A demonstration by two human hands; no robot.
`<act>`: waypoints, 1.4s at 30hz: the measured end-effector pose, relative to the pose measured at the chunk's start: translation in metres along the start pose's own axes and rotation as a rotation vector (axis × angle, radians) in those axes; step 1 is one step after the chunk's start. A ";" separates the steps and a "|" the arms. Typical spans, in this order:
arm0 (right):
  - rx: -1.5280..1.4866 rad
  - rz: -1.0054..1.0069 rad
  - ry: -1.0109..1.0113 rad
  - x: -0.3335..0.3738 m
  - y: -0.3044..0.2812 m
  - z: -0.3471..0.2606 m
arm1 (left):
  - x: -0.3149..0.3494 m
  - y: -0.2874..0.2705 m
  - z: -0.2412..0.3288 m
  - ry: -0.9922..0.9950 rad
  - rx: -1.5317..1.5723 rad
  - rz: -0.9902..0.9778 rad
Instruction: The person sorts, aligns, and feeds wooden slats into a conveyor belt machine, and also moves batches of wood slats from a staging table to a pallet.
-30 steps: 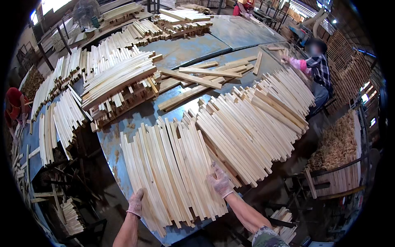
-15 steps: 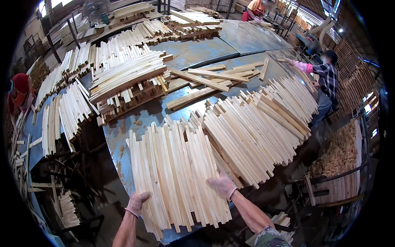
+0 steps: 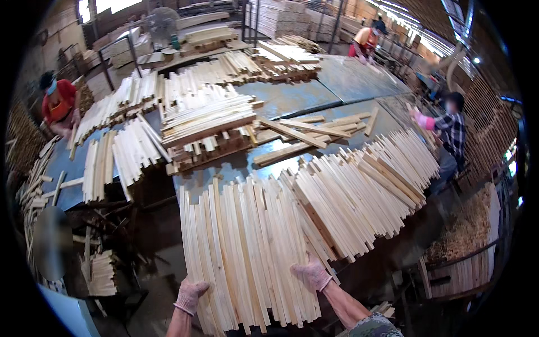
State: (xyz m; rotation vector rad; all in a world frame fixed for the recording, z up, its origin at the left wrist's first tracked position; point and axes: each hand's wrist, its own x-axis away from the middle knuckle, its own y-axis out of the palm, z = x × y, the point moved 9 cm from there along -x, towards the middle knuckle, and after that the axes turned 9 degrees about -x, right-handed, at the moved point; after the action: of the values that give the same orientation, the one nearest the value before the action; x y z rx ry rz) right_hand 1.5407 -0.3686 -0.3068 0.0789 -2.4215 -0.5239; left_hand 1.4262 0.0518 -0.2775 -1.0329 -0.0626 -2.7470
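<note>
A row of pale wooden strips (image 3: 247,253) lies side by side at the near edge of the table, their near ends uneven. My left hand (image 3: 191,296), in a light knitted glove, grips the row's left side near its lower end, thumb on top. Against the right side, my gloved right hand (image 3: 312,274) holds the strips with its thumb up on them; its other fingers are partly hidden. Close on the right is a second, slanted row of wooden strips (image 3: 353,196), with a few darker pieces on top.
The blue metal table (image 3: 281,92) carries a stacked pile of strips (image 3: 210,121) and loose crossed battens (image 3: 314,135). A person in a checked shirt (image 3: 452,132) is at the right, another in red (image 3: 59,106) at the left, a third (image 3: 365,42) at the far end.
The view has tilted up, showing more of the far workshop and the person at left. Both hands remain on the sides of the strip row, now lower in the picture.
</note>
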 end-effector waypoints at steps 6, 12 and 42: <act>0.129 -0.242 0.003 0.034 0.056 -0.032 | 0.147 -0.037 0.064 0.218 0.109 0.160; 0.690 -0.564 -0.653 0.117 0.141 -0.089 | 0.301 -0.099 0.047 0.523 0.060 0.359; 0.556 -1.411 0.147 0.523 0.708 0.353 | 0.767 -0.409 -0.350 0.546 0.733 1.185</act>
State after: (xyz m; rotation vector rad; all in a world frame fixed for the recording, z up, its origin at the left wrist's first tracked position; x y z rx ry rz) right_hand 0.9658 0.3075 0.0266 2.0194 -1.9344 -0.3367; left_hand 0.5528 0.2777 -0.0251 -0.0054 -0.2483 -1.5744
